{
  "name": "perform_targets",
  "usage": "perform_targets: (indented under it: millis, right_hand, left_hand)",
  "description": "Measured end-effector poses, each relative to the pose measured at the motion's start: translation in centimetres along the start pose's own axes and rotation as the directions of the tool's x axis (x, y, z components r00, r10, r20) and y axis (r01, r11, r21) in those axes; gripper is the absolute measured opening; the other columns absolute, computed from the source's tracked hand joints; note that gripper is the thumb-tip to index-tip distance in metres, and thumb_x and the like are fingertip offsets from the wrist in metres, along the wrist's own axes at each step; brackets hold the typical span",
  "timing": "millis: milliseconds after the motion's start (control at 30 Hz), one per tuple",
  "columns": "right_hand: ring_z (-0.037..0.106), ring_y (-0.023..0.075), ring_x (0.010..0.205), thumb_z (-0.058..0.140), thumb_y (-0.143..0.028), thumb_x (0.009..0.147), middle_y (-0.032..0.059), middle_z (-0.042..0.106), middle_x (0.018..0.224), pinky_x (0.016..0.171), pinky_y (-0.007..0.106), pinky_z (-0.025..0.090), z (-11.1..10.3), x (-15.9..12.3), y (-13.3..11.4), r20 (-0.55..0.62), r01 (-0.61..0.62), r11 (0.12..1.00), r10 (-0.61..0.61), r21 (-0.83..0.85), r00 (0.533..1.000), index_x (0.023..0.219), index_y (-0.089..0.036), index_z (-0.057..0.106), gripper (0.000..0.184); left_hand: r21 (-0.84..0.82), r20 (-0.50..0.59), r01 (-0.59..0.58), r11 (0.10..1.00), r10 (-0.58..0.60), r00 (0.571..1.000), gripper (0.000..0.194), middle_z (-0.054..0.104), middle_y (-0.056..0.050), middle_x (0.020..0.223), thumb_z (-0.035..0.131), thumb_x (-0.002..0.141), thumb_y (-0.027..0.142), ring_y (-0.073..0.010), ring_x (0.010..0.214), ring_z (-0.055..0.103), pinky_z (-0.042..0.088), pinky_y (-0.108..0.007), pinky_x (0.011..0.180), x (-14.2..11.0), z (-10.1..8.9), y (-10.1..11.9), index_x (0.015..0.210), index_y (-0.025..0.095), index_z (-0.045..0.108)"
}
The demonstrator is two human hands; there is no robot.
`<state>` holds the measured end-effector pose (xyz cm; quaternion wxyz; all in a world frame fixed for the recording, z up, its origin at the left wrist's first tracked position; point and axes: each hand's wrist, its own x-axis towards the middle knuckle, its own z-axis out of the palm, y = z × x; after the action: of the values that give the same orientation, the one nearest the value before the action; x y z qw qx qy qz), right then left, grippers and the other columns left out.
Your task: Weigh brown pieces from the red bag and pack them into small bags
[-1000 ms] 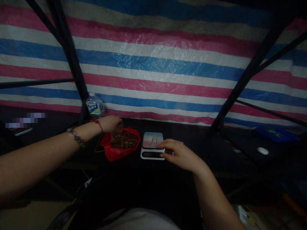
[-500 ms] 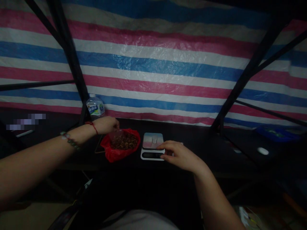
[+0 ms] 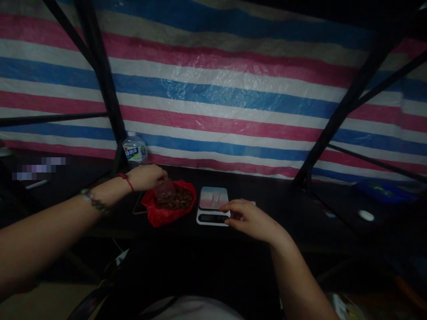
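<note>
A red plastic bag (image 3: pixel 160 216) lies open on the dark table, holding brown dried bits (image 3: pixel 180 201). My left hand (image 3: pixel 147 177) is over the bag's left side and grips a small clear plastic cup or bag (image 3: pixel 164 193) that dips into the brown bits. To the right of the bag stands a small white kitchen scale (image 3: pixel 212 205) with a pale top plate. My right hand (image 3: pixel 251 218) rests at the scale's front right corner, fingers curled and touching its edge. It holds nothing that I can see.
A water bottle (image 3: pixel 134 151) stands behind the bag by a black metal post (image 3: pixel 103 84). A striped tarp (image 3: pixel 220 89) hangs right behind the table. A blue tray (image 3: pixel 383 190) and a small white object (image 3: pixel 366 215) lie at the far right.
My left hand has lowered the clear cup a little deeper into the brown bits. My right hand has stayed at the scale's corner.
</note>
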<state>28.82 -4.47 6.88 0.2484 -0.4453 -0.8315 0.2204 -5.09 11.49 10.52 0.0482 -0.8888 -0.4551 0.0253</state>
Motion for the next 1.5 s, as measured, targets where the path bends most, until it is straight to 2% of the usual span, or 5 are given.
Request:
perform_targets:
  millis: [967, 1167, 1333, 1433, 1500]
  right_hand:
    - [0.063, 0.0166, 0.084, 0.061, -0.030, 0.083, 0.0079, 0.067, 0.108, 0.077, 0.029, 0.050, 1.1, 0.5, 1.9, 0.080, -0.064, 0.998, 0.063, 0.000, 0.995, 0.119, -0.019, 0.063, 0.038]
    - [0.063, 0.0171, 0.086, 0.061, -0.030, 0.082, 0.0073, 0.067, 0.109, 0.079, 0.030, 0.050, 1.4, 0.7, 2.6, 0.101, -0.076, 0.997, 0.074, 0.018, 0.992, 0.119, -0.020, 0.063, 0.038]
    - [0.062, 0.0171, 0.084, 0.064, -0.035, 0.081, 0.0087, 0.066, 0.110, 0.078, 0.032, 0.049, 3.0, 2.2, 3.0, 0.034, -0.132, 0.980, 0.128, 0.152, 0.991, 0.121, -0.020, 0.060, 0.044]
    - [0.062, 0.0156, 0.081, 0.068, -0.041, 0.076, 0.0109, 0.062, 0.118, 0.071, 0.030, 0.050, 5.2, 3.5, 2.5, -0.054, -0.161, 0.879, 0.207, 0.449, 0.977, 0.136, -0.021, 0.045, 0.067]
    - [0.063, 0.0151, 0.079, 0.071, -0.045, 0.072, 0.0103, 0.063, 0.115, 0.064, 0.028, 0.050, 6.5, 4.2, 1.9, -0.049, -0.146, 0.739, 0.235, 0.657, 0.971, 0.136, -0.022, 0.043, 0.074]
  left_hand:
    - [-0.020, -0.125, 0.086, 0.996, -0.088, 0.988, 0.033, 0.069, -0.006, 0.075, 0.041, 0.084, 0.040, -0.0191, 0.063, 0.060, 0.035, -0.027, 0.054, -2.2, 0.2, -2.0, 0.078, 0.021, 0.068]
    - [-0.173, -0.276, 0.119, 0.978, -0.164, 0.947, 0.041, 0.069, -0.006, 0.074, 0.041, 0.085, 0.049, -0.0190, 0.066, 0.061, 0.041, -0.027, 0.059, -2.8, -0.1, -2.1, 0.082, 0.018, 0.068]
    - [-0.624, -0.412, 0.095, 0.775, -0.430, 0.803, 0.041, 0.071, -0.005, 0.081, 0.053, 0.077, 0.053, -0.0192, 0.073, 0.063, 0.048, -0.025, 0.065, -3.7, 0.6, 0.2, 0.089, 0.016, 0.068]
    - [-0.738, -0.403, 0.050, 0.673, -0.499, 0.767, 0.041, 0.071, -0.004, 0.081, 0.059, 0.075, 0.054, -0.0186, 0.072, 0.063, 0.049, -0.026, 0.065, -4.2, 1.1, 3.7, 0.087, 0.016, 0.068]
    - [-0.801, -0.362, 0.010, 0.598, -0.497, 0.789, 0.043, 0.071, -0.004, 0.078, 0.061, 0.073, 0.056, -0.0178, 0.067, 0.062, 0.050, -0.026, 0.061, -4.3, 1.5, 6.5, 0.086, 0.016, 0.068]
